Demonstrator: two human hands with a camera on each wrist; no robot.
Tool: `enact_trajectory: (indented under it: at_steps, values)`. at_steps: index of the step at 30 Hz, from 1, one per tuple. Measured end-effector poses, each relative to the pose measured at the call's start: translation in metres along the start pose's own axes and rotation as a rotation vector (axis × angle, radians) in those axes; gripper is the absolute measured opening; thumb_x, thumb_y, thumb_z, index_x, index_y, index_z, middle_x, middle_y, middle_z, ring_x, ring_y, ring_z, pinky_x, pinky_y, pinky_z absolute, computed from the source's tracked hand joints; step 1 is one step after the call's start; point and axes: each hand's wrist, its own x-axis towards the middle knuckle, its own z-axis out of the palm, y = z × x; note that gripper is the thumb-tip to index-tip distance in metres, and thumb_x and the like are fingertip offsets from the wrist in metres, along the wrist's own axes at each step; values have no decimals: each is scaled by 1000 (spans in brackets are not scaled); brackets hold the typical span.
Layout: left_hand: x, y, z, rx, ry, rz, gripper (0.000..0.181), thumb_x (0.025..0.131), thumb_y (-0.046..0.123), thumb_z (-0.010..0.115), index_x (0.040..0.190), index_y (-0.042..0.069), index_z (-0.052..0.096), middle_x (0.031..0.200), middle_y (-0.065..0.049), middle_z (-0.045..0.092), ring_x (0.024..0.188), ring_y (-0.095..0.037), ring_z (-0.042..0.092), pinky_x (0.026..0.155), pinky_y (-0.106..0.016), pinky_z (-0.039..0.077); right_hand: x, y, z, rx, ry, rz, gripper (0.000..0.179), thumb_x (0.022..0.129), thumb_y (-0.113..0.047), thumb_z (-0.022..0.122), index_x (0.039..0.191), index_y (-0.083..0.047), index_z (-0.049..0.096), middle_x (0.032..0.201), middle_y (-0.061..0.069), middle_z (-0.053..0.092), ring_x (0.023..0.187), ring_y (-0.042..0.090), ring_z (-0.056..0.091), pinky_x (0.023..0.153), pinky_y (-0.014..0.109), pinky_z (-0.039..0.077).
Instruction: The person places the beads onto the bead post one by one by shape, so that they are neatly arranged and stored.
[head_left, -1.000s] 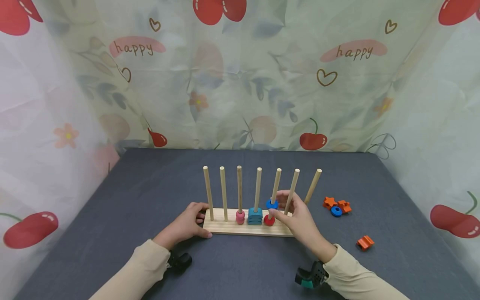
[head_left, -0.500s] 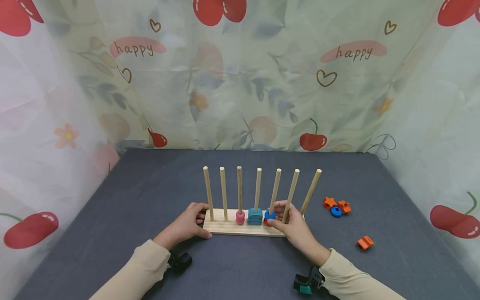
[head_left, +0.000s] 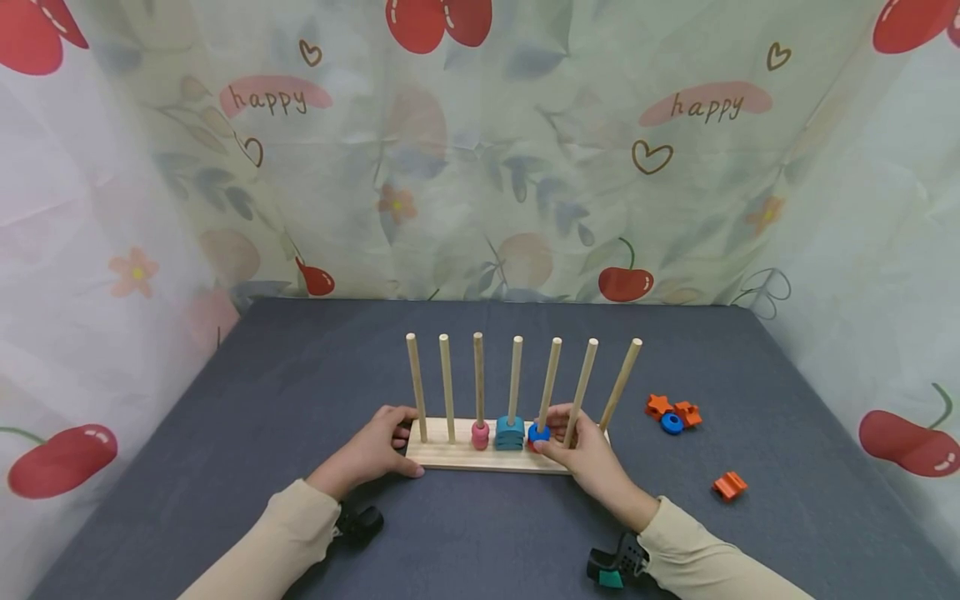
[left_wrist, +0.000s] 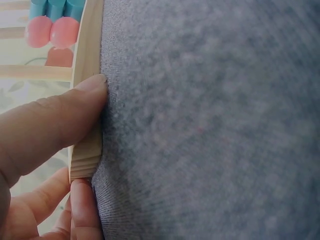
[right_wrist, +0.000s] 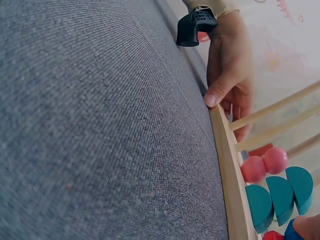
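A wooden peg board [head_left: 465, 460] with several upright pegs stands on the table. My left hand [head_left: 372, 444] grips its left end; in the left wrist view the thumb [left_wrist: 75, 107] lies along the front edge and other fingers touch the end. My right hand [head_left: 596, 462] pinches a blue ring [head_left: 537, 432] low on the fifth peg from the left. Beneath that ring is a red bead [right_wrist: 273, 235], partly hidden. Stacked pink beads [head_left: 480, 435] sit on the third peg, teal half-round pieces [head_left: 510, 433] on the fourth.
Right of the board lie an orange star [head_left: 658, 406], another orange piece [head_left: 687, 413] and a loose blue ring [head_left: 672, 423], close together. A wavy orange block [head_left: 730, 485] is nearer the front right. A patterned cloth [head_left: 480, 208] hangs behind the table.
My right hand has lowered the blue ring down the fifth peg onto the red bead. The left hand has stayed on the board's end.
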Motion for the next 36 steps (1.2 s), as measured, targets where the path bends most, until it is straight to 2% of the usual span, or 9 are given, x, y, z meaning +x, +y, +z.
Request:
enact_trajectory:
  at_steps: [8, 12, 19, 25, 28, 36]
  values:
    - [1, -1, 0, 1, 2, 3, 81, 65, 3, 88, 135, 0, 49, 127, -15, 43, 108, -24, 52, 97, -42, 48, 0, 1, 0, -3, -3, 3, 37, 85, -7, 74, 116, -2, 55, 111, 12, 64, 106, 26, 61, 94, 45, 50]
    - [1, -2, 1, -3, 2, 8, 81, 64, 3, 88, 135, 0, 49, 127, -15, 43, 108, -24, 53, 96, -42, 48, -3, 1, -1, 19, -23, 5, 44, 85, -7, 73, 123, -2, 53, 119, 15, 62, 113, 30, 58, 99, 48, 47]
    - [0, -2, 0, -11, 0, 11, 80, 65, 3, 88, 135, 0, 49, 126, -15, 43, 109, -25, 52, 97, -42, 48, -17, -1, -10, -13, -83, -2, 74, 87, -13, 72, 148, -1, 31, 144, 24, 44, 136, 38, 39, 112, 54, 30]
    - [0, -1, 0, -12, -1, 9, 80, 65, 3, 88, 135, 1, 50, 126, -14, 43, 109, -24, 52, 96, -42, 48, -35, -6, -25, -102, -155, 71, 87, 87, -23, 73, 152, 0, 20, 151, 25, 34, 140, 39, 33, 113, 52, 29]
    - [0, -1, 0, -6, -1, 8, 80, 65, 3, 89, 134, 2, 50, 126, -14, 43, 109, -24, 52, 96, -42, 48, -45, -12, -36, -139, -198, 88, 86, 87, -27, 73, 151, 1, 22, 152, 24, 33, 140, 38, 34, 113, 51, 30]
    - [1, -2, 0, 9, -1, 7, 80, 64, 4, 89, 134, 2, 50, 126, -14, 43, 108, -24, 52, 96, -42, 48, -60, -21, -70, -147, -283, 35, 68, 89, -26, 70, 144, -1, 37, 147, 24, 40, 132, 42, 43, 106, 54, 39]
